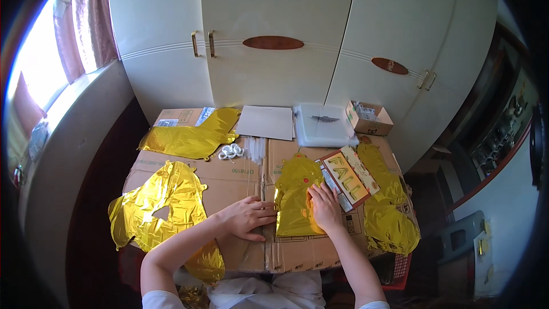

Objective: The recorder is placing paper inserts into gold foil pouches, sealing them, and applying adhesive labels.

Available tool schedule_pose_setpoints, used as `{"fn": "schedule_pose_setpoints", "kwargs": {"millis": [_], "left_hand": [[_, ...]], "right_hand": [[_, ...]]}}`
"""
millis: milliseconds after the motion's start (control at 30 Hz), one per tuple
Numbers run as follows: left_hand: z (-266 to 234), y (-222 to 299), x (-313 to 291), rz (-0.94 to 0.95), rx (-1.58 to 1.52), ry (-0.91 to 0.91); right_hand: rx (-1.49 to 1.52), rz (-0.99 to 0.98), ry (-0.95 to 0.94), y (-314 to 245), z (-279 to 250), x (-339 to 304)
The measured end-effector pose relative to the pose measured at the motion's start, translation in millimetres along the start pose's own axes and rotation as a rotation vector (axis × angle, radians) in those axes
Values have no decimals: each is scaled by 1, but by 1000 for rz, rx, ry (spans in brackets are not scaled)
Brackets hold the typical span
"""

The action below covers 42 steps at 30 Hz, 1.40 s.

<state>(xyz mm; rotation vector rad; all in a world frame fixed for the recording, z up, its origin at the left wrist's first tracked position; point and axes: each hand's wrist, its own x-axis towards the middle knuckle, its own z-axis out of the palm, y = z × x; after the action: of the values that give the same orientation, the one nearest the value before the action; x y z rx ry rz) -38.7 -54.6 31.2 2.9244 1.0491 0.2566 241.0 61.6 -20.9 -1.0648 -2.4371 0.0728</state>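
Note:
A gold foil balloon [298, 194], folded flat, lies on the cardboard in front of me, with a small red spot near its upper right. My left hand [249, 216] rests palm down just beside its left edge, fingers spread and fingertips at the foil. On the right part of the same balloon lies my right hand [326, 207], its fingers stretched out over the foil. An orange patch shows beside those fingers; whether it is a reflection or a separate thing, I cannot tell. Neither hand visibly grips anything.
Flat gold balloons lie at left [171, 200], back left [194, 137] and right [389, 212]. A printed package [349, 177] touches the middle balloon. Behind are white ribbon rolls [230, 151], clear straws [254, 150], grey board [266, 122], a plastic box [323, 129] and a small carton [369, 119].

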Motion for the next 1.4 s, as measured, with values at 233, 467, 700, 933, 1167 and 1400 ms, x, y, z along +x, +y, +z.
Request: {"fn": "schedule_pose_setpoints", "kwargs": {"millis": [233, 467, 700, 933, 1167, 1400], "left_hand": [[-3, 8, -1, 67, -21, -1], [-5, 13, -4, 82, -46, 14], [-5, 15, -6, 67, -48, 9], [1, 8, -10, -81, -135, 24], [2, -6, 3, -199, -17, -2], [-2, -16, 10, -250, 67, 0]], "right_hand": [[-8, -12, 15, 1, 2, 0], [-4, -16, 22, 2, 3, 0], [-4, -12, 13, 2, 2, 0], [-1, -13, 15, 1, 1, 0], [13, -8, 21, 1, 1, 0], [11, -2, 0, 0, 0, 1]]}}
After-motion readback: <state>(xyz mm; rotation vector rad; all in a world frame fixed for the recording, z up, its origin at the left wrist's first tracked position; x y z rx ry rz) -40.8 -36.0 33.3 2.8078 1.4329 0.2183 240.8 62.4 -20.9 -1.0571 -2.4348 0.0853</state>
